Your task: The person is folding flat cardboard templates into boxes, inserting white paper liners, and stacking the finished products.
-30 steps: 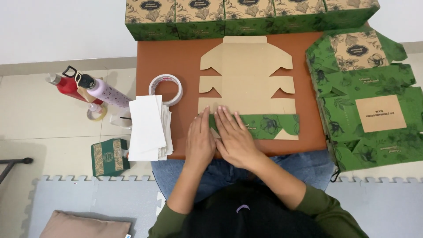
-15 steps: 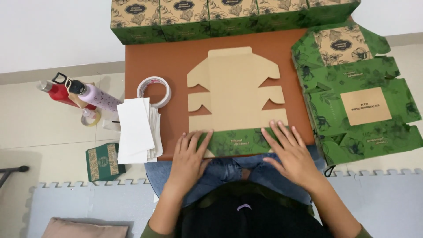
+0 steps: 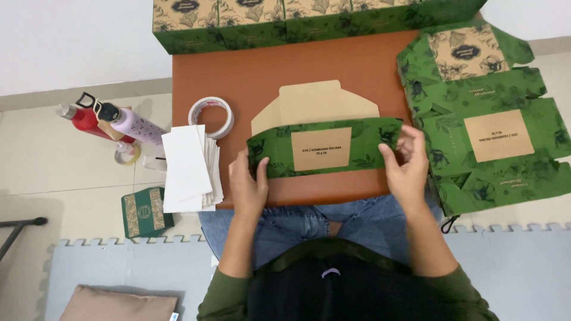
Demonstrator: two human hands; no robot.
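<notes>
Head view: left hand and right hand each pinch an end of the green flat box blank, front flap folded up over the kraft panel, near edge of brown tabletop. Tape roll and white paper stack sit left, more green blanks right.

boxes cropped by top edge; pillow cut off at bottom; right fingertips tucked behind flap; bottles overlapping, shapes unclear.
</notes>
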